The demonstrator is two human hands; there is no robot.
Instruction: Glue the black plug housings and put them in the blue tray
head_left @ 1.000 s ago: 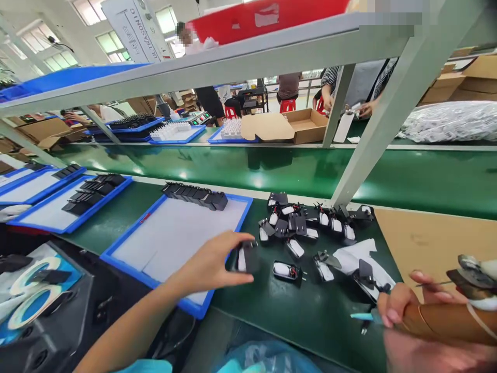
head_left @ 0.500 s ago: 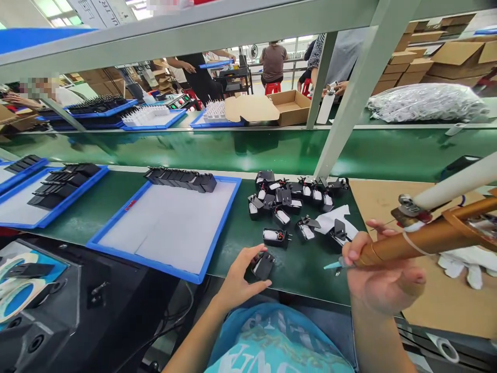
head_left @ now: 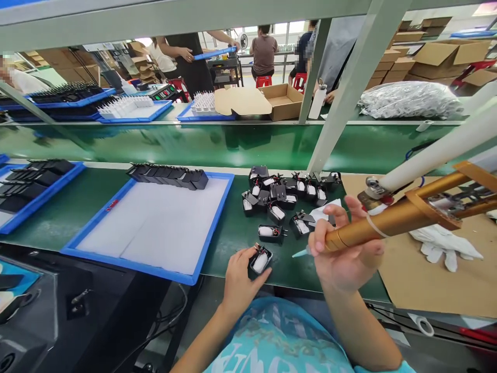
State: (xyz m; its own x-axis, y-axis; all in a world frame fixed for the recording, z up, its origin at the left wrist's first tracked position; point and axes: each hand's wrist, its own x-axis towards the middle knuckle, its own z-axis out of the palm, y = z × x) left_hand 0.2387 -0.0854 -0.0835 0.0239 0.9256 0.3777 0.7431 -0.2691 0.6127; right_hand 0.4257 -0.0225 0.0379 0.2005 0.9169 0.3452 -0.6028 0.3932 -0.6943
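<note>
My left hand [head_left: 239,277] is closed on a small black charger housing [head_left: 260,259] with a white part inside, held at the near edge of the green bench. My right hand [head_left: 344,256] grips a gold pen-shaped tool [head_left: 392,220] whose pale blue tip [head_left: 300,253] points left toward the housing, a short gap away. A pile of several similar black housings [head_left: 285,199] lies just beyond on the bench mat [head_left: 233,233].
A blue tray [head_left: 155,228] with a white liner holds a row of black housings [head_left: 166,176] along its far edge. More blue trays [head_left: 23,191] sit left. Brown cardboard [head_left: 435,274] and white gloves [head_left: 442,243] lie right. A green conveyor [head_left: 194,145] runs behind; other people work beyond.
My left hand picked a housing from the bench, drew it toward me and turned it open side up. My right hand brought the gold tool leftward, its tip nearing the housing.
</note>
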